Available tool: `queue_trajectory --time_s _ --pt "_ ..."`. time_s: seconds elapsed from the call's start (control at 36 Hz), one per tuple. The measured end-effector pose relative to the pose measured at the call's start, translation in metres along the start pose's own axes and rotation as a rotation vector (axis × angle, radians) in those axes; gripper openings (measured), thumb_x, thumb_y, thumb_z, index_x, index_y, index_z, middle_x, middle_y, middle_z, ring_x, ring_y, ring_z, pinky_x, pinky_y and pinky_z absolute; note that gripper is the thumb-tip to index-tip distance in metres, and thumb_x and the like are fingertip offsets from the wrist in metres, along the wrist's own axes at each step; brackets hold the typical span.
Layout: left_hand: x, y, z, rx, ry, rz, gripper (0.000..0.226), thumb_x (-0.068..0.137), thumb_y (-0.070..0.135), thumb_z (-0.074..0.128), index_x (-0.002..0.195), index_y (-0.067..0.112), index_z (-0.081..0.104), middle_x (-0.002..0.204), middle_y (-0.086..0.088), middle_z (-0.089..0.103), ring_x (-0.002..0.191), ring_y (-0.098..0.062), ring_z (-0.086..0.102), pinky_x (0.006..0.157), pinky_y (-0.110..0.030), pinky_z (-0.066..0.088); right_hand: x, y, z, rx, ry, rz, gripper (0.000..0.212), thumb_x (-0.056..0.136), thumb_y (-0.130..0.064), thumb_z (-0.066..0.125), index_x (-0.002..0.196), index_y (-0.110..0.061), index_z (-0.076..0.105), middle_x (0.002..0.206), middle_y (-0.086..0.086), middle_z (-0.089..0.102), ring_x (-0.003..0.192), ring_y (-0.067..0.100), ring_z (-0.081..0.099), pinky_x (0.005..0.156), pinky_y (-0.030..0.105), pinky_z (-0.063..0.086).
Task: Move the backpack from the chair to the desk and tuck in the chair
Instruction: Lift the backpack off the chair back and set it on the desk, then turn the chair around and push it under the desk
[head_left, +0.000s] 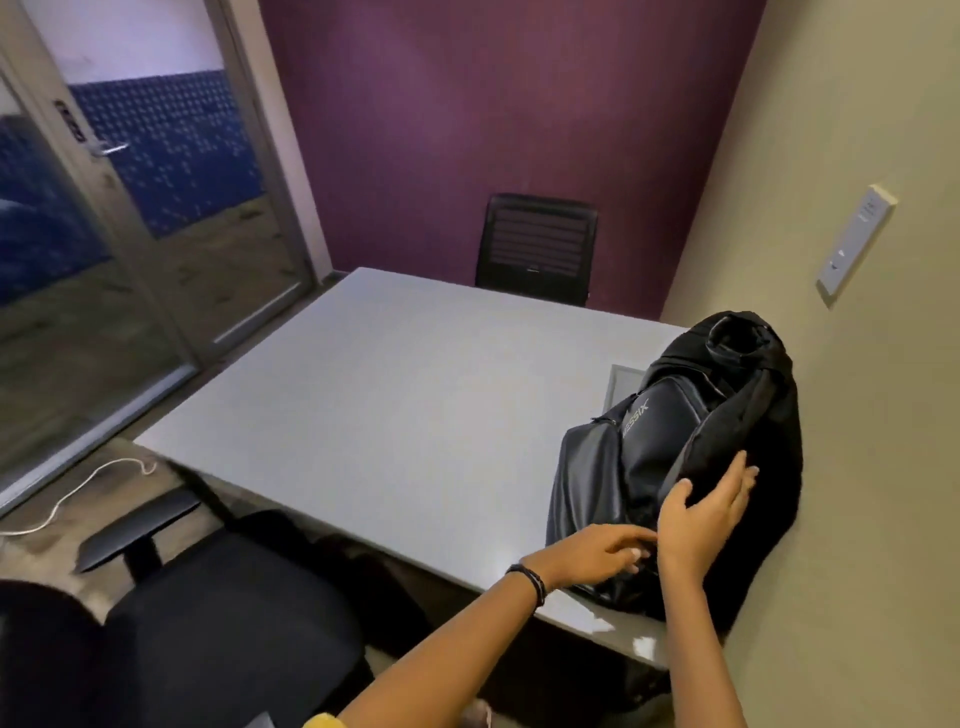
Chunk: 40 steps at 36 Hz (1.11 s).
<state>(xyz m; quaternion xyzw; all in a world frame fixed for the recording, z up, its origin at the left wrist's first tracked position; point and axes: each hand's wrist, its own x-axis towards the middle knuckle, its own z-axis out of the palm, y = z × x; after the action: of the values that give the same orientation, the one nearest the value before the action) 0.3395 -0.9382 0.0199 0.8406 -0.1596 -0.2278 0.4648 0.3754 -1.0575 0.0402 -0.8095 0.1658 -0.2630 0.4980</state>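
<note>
A black backpack (675, 441) stands upright on the right side of the grey desk (389, 395), leaning against the beige wall. My right hand (701, 514) lies flat on its front with fingers spread. My left hand (597, 558), with a dark band on the wrist, touches the bag's lower front edge, fingers loosely curled; whether it pinches anything is hidden. A black office chair (228, 623) stands at lower left, pulled out from the desk, its seat bare.
A second black chair (535, 249) sits tucked at the desk's far side by the purple wall. A glass door (156, 208) is at left. A white cable (78, 493) lies on the floor. A wall socket plate (852, 244) is at right.
</note>
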Motion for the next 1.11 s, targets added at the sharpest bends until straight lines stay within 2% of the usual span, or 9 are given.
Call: queue_trajectory --time_s 0.31,0.42,0.53,0.61,0.67,0.72,0.92,0.97,1.11 --pt "-0.167 -0.082 -0.041 -0.073 0.230 -0.404 0.037 0.101 0.023 0.037 0.136 0.015 0.048 0.138 -0.011 0.055 0.123 -0.025 0.055 0.105 -0.023 0.035 -0.058 -0.008 0.025 0.053 -0.090 0.142 0.073 0.085 0.002 0.048 0.148 -0.016 0.016 0.158 0.016 -0.008 0.144 0.037 0.002 0.117 0.044 0.014" --pt "-0.231 -0.110 -0.068 -0.083 0.337 -0.509 0.037 0.100 0.016 0.038 0.135 0.011 0.050 0.131 -0.013 0.060 0.114 -0.027 0.062 0.102 -0.030 0.043 -0.091 -0.025 0.043 0.089 -0.269 0.185 0.069 0.088 0.005 0.049 0.147 -0.017 0.022 0.159 0.013 -0.008 0.144 0.036 0.004 0.114 0.046 0.024" --pt "-0.296 -0.134 -0.093 -0.110 0.498 -0.592 0.035 0.102 0.013 0.035 0.134 0.009 0.050 0.127 -0.015 0.062 0.110 -0.026 0.064 0.095 -0.026 0.045 -0.140 -0.049 0.059 0.117 -0.433 0.100 0.063 0.089 0.005 0.050 0.145 -0.011 0.026 0.159 0.014 -0.003 0.142 0.035 0.016 0.102 0.030 0.027" --pt "-0.345 -0.148 -0.110 -0.133 0.627 -0.624 0.033 0.102 0.011 0.037 0.131 0.007 0.051 0.125 -0.019 0.062 0.100 -0.020 0.063 0.093 -0.027 0.048 -0.185 -0.063 0.072 0.108 -0.570 0.029 0.063 0.089 0.005 0.050 0.145 -0.014 0.027 0.159 0.013 -0.001 0.143 0.035 0.012 0.108 0.045 0.031" --pt "-0.374 -0.156 -0.119 -0.135 0.698 -0.638 0.032 0.101 0.009 0.039 0.130 0.006 0.052 0.124 -0.020 0.062 0.093 -0.017 0.061 0.079 -0.013 0.050 -0.218 -0.071 0.079 0.093 -0.660 0.003 0.065 0.090 0.005 0.049 0.146 -0.017 0.025 0.159 0.010 -0.001 0.145 0.033 0.008 0.112 0.051 0.029" --pt "-0.400 -0.163 -0.123 -0.131 0.743 -0.649 0.032 0.100 0.008 0.041 0.130 0.005 0.052 0.124 -0.020 0.062 0.091 -0.015 0.060 0.067 -0.006 0.048 -0.250 -0.077 0.085 0.085 -0.743 -0.028 0.066 0.090 0.005 0.047 0.146 -0.020 0.024 0.160 0.007 -0.003 0.145 0.029 0.005 0.113 0.051 0.028" --pt "-0.490 -0.184 -0.122 -0.132 0.868 -0.648 0.033 0.101 0.007 0.038 0.131 0.003 0.051 0.121 -0.018 0.062 0.093 -0.015 0.058 0.063 -0.002 0.046 -0.362 -0.104 0.103 0.055 -0.942 -0.101 0.066 0.087 0.008 0.043 0.146 -0.017 0.026 0.159 0.009 0.000 0.146 0.027 0.004 0.117 0.047 0.022" --pt "-0.521 -0.190 -0.122 -0.117 0.880 -0.659 0.033 0.100 0.006 0.039 0.130 0.003 0.052 0.121 -0.019 0.062 0.097 -0.016 0.057 0.072 -0.004 0.047 -0.398 -0.115 0.107 0.051 -0.977 -0.133 0.066 0.086 0.009 0.043 0.145 -0.013 0.026 0.159 0.013 0.003 0.146 0.028 0.004 0.117 0.049 0.022" --pt "-0.607 -0.216 -0.120 -0.013 0.845 -0.724 0.033 0.100 0.013 0.040 0.129 0.013 0.056 0.126 -0.011 0.063 0.114 -0.020 0.060 0.099 -0.031 0.045 -0.495 -0.141 0.113 0.043 -1.072 -0.197 0.062 0.086 0.009 0.044 0.144 -0.009 0.030 0.158 0.016 0.006 0.145 0.030 0.008 0.115 0.045 0.025"
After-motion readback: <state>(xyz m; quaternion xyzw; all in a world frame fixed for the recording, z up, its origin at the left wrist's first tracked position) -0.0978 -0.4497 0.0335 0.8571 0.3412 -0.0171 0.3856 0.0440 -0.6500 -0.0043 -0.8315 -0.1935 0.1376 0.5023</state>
